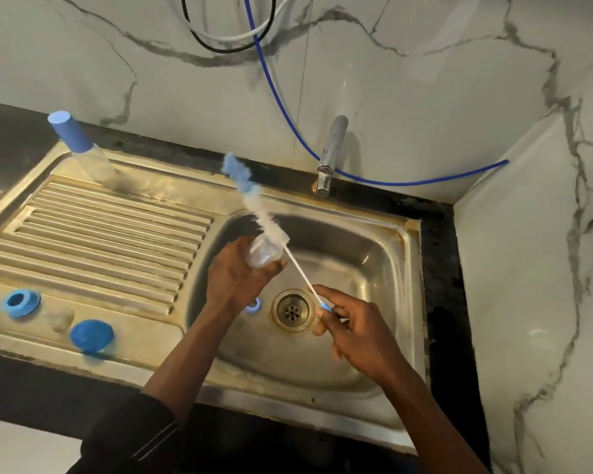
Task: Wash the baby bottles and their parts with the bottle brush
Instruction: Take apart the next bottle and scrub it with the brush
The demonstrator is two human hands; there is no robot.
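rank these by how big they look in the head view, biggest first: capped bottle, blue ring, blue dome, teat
1. capped bottle
2. blue dome and blue ring: look about alike, so not ranked
3. teat

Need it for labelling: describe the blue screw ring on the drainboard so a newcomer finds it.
Left of the basin, the steel sink's drainboard has a flat front strip. Three small parts lie there; the blue screw ring is leftmost, open-holed, unlike the clear teat and solid blue cap.
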